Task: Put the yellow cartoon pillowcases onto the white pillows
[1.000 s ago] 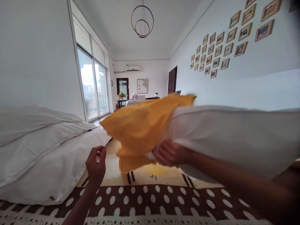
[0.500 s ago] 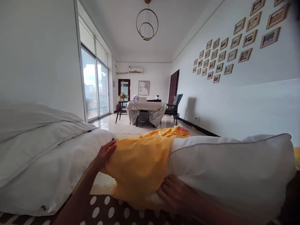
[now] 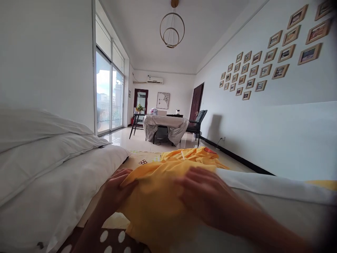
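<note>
A yellow pillowcase [image 3: 155,200] covers the left part of a white pillow [image 3: 265,186] in front of me. My left hand [image 3: 116,191] pinches the pillowcase at its upper left corner. Over the cloth's right part is my right hand [image 3: 202,195], smeared by motion, its fingers pointing left; whether they grip the fabric cannot be made out. Behind the pillow lies more bunched yellow fabric [image 3: 189,153] with a red patch. The right end of the pillow is bare white.
White pillows [image 3: 86,172] are stacked at the left. Below lies a brown cloth with white dots [image 3: 105,236]. Farther off stand a covered table [image 3: 165,121], a black chair [image 3: 198,121] and a plant [image 3: 139,108]. Framed pictures hang on the right wall.
My right hand has risen from the pillow's lower front to above the pillowcase. The pillow's right end has dropped lower. My left hand keeps its hold on the corner.
</note>
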Demonstrator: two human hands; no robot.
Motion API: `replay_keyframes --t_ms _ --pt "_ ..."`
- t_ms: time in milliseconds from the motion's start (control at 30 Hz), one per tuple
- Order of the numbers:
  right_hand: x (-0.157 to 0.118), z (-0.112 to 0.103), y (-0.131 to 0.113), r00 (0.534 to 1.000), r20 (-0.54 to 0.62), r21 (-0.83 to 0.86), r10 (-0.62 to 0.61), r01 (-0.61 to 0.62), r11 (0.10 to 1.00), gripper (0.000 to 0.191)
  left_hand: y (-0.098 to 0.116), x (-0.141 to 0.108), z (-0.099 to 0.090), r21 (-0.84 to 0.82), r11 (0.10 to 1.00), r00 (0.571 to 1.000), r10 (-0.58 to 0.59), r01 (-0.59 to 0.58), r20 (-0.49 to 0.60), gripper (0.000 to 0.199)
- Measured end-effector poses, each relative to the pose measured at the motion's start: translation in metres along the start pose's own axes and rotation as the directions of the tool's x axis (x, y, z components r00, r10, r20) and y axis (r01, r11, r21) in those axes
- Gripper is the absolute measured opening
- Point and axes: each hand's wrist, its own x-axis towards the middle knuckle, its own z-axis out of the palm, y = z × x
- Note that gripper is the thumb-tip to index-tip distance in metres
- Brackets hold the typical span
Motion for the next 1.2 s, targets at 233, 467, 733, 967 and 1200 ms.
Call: replay_keyframes --t_ms 233,467,733,967,1200 --pt "0.064 0.035 0.018 0.933 0.334 0.072 0.130 -0.163 0.984 0.032 0.018 -0.014 -0.020 0.231 0.965 0.992 0.127 -0.125 0.007 0.030" --pt "0.055 0.039 0.016 0.893 0.440 0.180 0.100 -0.196 0.964 0.029 0.043 -0.018 -0.020 0.328 0.934 0.975 0.191 -0.144 -0.116 0.025" --pt "0.050 0.039 0.013 0.914 0.357 0.155 0.191 -0.260 0.953 0.024 0.046 -0.020 -0.026 0.323 0.933 0.978 0.191 -0.155 -0.082 0.022" --pt "0.046 0.026 0.027 0.924 0.113 0.341 0.366 -0.382 0.859 0.036 0.025 -0.020 -0.057 0.335 0.942 0.998 -0.040 0.020 0.052 0.033" --pt "0.047 0.019 0.034 0.941 -0.029 0.478 0.337 -0.283 0.832 0.034 0.004 -0.021 -0.076 0.180 0.970 0.986 -0.152 0.163 -0.072 0.027"
